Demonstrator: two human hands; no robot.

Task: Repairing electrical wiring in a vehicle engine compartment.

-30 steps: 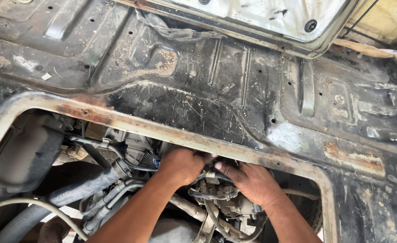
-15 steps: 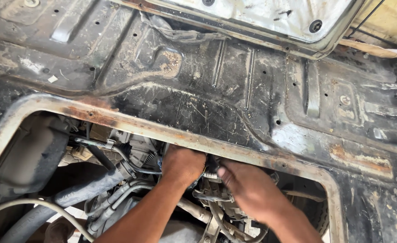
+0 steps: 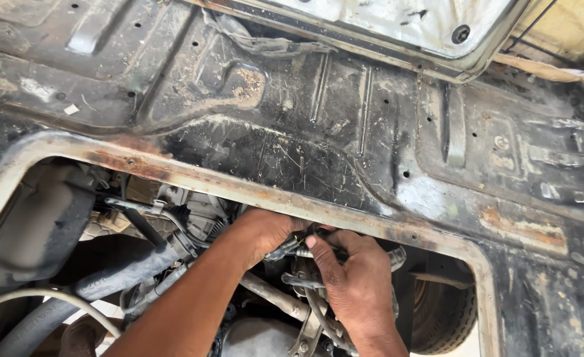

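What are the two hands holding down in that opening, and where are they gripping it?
Both the left hand and right hand close around a small grey connector with cables, at its ends. The exact grip is partly hidden by the fingers.

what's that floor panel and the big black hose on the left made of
The floor panel looks like pressed sheet steel: stamped ribs, worn dark paint, orange rust along the opening's edge. The black hose looks like matte rubber, judging by its thick, dull, curved body, though dirt leaves that open.
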